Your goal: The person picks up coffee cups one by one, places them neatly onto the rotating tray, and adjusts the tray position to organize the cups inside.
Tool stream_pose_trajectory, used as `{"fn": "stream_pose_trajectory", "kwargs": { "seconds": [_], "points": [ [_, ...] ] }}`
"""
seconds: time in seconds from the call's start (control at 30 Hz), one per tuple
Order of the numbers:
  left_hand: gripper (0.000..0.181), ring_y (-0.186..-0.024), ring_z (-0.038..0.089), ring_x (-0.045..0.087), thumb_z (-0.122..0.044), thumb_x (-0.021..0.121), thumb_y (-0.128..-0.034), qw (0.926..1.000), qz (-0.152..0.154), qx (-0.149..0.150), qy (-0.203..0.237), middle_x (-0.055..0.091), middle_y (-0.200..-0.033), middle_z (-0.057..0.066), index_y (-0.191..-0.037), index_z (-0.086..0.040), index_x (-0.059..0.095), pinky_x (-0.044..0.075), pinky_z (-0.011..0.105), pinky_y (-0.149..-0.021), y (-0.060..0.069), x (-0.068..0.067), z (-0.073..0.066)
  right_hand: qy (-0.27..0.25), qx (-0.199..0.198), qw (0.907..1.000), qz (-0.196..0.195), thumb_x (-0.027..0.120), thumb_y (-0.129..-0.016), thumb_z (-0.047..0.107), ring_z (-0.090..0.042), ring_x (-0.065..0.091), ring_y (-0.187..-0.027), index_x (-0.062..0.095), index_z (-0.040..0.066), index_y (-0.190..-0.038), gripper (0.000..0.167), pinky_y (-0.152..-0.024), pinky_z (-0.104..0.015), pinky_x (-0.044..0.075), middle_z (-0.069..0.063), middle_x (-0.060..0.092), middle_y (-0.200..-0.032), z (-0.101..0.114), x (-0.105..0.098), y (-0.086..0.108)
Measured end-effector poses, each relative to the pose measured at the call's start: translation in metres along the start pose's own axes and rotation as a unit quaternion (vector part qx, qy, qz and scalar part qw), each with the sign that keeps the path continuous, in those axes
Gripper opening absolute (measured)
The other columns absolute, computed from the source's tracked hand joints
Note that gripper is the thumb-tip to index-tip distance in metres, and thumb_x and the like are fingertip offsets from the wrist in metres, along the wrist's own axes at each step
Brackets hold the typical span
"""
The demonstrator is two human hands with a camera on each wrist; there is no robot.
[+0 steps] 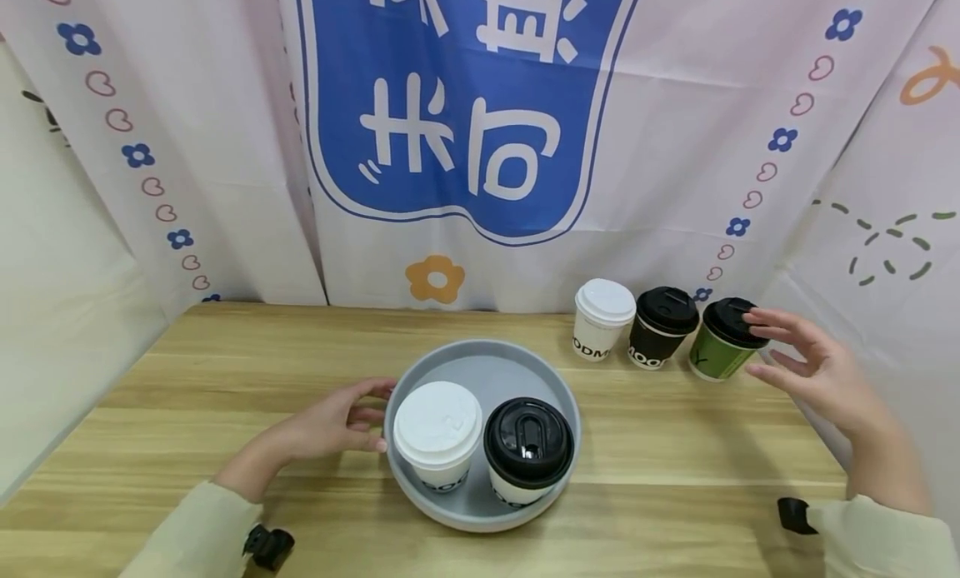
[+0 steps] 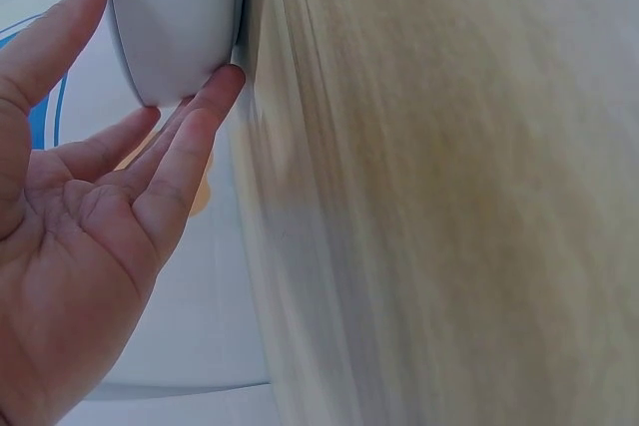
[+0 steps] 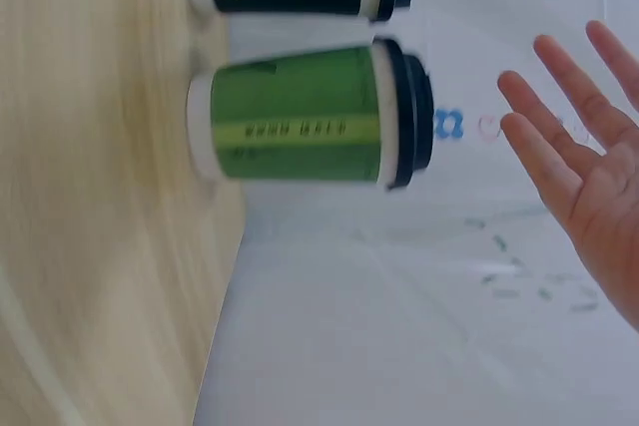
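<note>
A round grey tray [image 1: 495, 357] sits on the table, carrying a cup with a white lid [image 1: 438, 424] and a cup with a glossy black lid [image 1: 528, 440]. My left hand [image 1: 337, 424] touches the tray's left side. In the left wrist view, the thumb and fingertips of this hand [image 2: 95, 216] rest against the tray's wall [image 2: 180, 22], fairly straight. At the right, my right hand [image 1: 821, 374] is beside a green cup with a black lid [image 1: 723, 349]. The right wrist view shows a gap between the spread fingers [image 3: 559, 147] and that green cup [image 3: 300, 117].
Left of the green cup stand a black cup [image 1: 660, 332] and a small white cup [image 1: 600, 320], in a row near the table's back edge. A printed cloth [image 1: 360, 253] hangs behind the wooden table [image 1: 225, 378]. Cloth also covers both sides.
</note>
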State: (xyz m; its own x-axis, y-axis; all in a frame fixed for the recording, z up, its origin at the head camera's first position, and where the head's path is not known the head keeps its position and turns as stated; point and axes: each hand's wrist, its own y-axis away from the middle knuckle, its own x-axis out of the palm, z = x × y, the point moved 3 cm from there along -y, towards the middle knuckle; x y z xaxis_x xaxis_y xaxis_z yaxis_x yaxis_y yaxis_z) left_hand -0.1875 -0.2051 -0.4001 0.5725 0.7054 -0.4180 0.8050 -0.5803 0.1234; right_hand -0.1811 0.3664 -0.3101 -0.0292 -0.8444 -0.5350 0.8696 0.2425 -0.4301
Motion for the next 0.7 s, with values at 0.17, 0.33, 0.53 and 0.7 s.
{"fn": "stream_pose_trajectory", "kwargs": {
  "seconds": [0.17,0.33,0.53,0.7],
  "points": [
    [0.091,-0.133,0.051,0.047,-0.024,0.080,-0.0844,1.0000,-0.002,-0.006,0.003,0.038,-0.150,0.031,-0.153,0.002,0.026,0.049,0.048,-0.108,0.002,0.001,0.001,0.054,0.038,0.9970,-0.039,0.064,-0.089,-0.011,0.012,0.047,-0.122,0.041,0.011,-0.150,0.069,-0.094,0.003,0.039,0.019,0.046,-0.144,-0.020,-0.016,0.008],
    [0.091,-0.133,0.050,0.047,-0.024,0.080,-0.0843,1.0000,-0.003,-0.005,0.001,0.038,-0.150,0.030,-0.154,0.002,0.026,0.049,0.048,-0.109,0.002,0.001,0.002,0.079,0.083,0.9919,-0.056,0.066,-0.093,0.001,0.015,0.041,-0.118,0.031,0.025,-0.156,0.076,-0.090,0.004,0.036,0.019,0.040,-0.146,-0.044,-0.025,0.011],
    [0.091,-0.133,0.050,0.047,-0.021,0.079,-0.0844,1.0000,0.000,0.005,0.004,0.039,-0.149,0.031,-0.153,0.003,0.026,0.051,0.042,-0.107,0.001,0.002,0.001,0.073,0.140,0.9858,-0.057,0.064,-0.096,0.009,0.010,0.038,-0.123,0.013,0.031,-0.160,0.084,-0.080,0.004,0.040,0.006,0.030,-0.156,-0.072,-0.031,0.011],
    [0.089,-0.133,0.052,0.047,-0.020,0.078,-0.0861,0.9998,0.004,0.017,0.009,0.039,-0.148,0.033,-0.153,0.006,0.025,0.052,0.041,-0.106,0.002,0.002,-0.001,0.075,0.184,0.9787,-0.051,0.063,-0.098,0.018,-0.010,0.036,-0.139,0.001,0.032,-0.160,0.089,-0.075,0.004,0.041,-0.007,0.015,-0.167,-0.092,-0.027,0.007]
  ]
}}
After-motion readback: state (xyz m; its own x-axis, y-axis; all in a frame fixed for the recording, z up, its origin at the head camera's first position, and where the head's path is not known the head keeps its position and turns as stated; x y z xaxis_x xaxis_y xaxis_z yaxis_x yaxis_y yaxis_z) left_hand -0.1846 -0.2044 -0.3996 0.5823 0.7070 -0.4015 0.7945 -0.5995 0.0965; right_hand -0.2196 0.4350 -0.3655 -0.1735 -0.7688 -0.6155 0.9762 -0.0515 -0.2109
